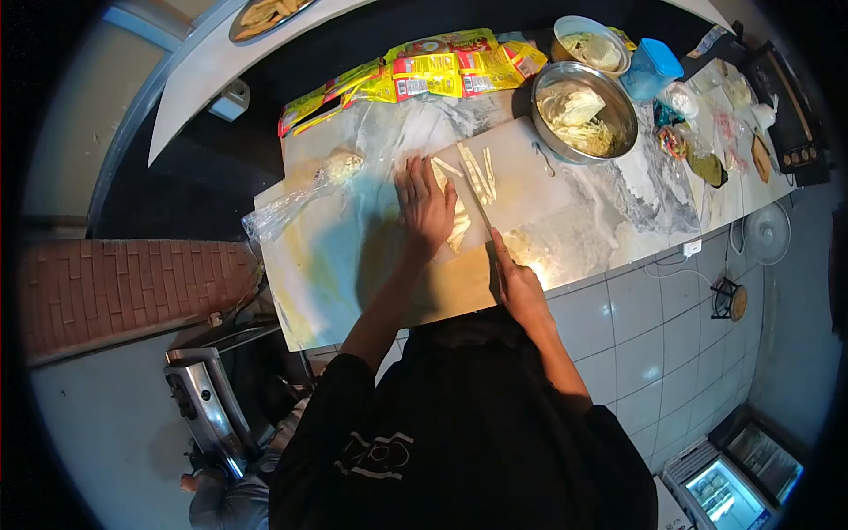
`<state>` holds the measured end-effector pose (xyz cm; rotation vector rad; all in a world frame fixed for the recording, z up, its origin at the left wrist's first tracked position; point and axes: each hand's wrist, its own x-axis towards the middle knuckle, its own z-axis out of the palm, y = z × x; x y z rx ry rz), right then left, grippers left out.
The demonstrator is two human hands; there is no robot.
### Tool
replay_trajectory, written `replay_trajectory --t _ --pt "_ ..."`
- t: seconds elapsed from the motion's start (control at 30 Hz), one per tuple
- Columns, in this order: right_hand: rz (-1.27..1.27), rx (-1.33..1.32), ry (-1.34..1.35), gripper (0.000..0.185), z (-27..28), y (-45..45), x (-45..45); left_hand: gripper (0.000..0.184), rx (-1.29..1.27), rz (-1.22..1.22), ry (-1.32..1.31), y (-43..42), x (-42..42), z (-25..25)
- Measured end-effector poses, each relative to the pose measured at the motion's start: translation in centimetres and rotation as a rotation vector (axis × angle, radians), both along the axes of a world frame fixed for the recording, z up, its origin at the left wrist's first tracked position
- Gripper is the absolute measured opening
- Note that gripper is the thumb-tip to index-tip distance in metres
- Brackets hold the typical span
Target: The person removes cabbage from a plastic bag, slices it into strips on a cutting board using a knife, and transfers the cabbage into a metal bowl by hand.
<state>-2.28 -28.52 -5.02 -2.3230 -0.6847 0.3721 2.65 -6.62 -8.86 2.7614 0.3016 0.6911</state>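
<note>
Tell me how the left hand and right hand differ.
The left hand lies open, palm down; the right hand grips the knife. The left hand is farther onto the table; the right hand is nearer its front edge. Both are bare.

- We look through one camera, worn on the head, from above the wearer's own black shirt point(468, 415).
- We face forward and steeply down, so the shirt fills the bottom middle and the table point(574, 230) spreads over the upper half.
- We stand near the work: the left hand point(427, 212) and the right hand point(521, 287) both lie around the middle of our view, seen from above and behind.
- We see very wide; the corners fall dark and rounded, and the white ledge point(190, 75) bends in a curve.
- We also take in the tiled floor point(636, 305) at picture right and the brick panel point(132, 287) at picture left.
</note>
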Motion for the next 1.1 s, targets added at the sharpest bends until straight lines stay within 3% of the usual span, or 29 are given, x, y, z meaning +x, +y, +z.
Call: replay_trajectory --t 0.4,0.57,0.77,0.8,0.9,1.0,1.07,1.1 --pt "-0.028 0.019 0.065 0.071 2.5 0.4 1.0 0.047 -0.008 0.070 -0.082 -0.2 -0.5 1.6" --pt "-0.044 0.079 0.130 0.060 2.9 0.9 1.1 0.041 -0.251 0.034 0.014 0.4 -1.3 2.1" --pt "-0.033 0.201 0.032 0.041 1.8 -0.1 1.1 0.049 -0.114 -0.063 0.165 -1.8 -3.5 1.3" --pt "-0.031 0.197 0.033 0.041 1.7 -0.2 1.2 0.054 -0.222 -0.068 0.259 -1.9 -3.6 1.4" --pt "-0.081 0.177 0.126 0.027 0.9 -1.0 1.2 0.055 -0.192 -0.086 0.185 -1.5 -3.7 0.9" --pt "-0.071 -0.023 0.124 0.018 1.1 -1.4 1.5 0.057 -0.149 -0.064 0.172 -1.0 -3.5 1.0" --pt "-0.161 -0.014 0.556 0.019 4.1 -0.7 1.8 0.059 -0.141 -0.053 0.184 -0.7 -3.4 0.8" --pt "-0.155 -0.019 0.558 0.019 3.5 -0.7 1.6 0.060 -0.129 -0.051 0.195 -0.7 -3.3 0.6"
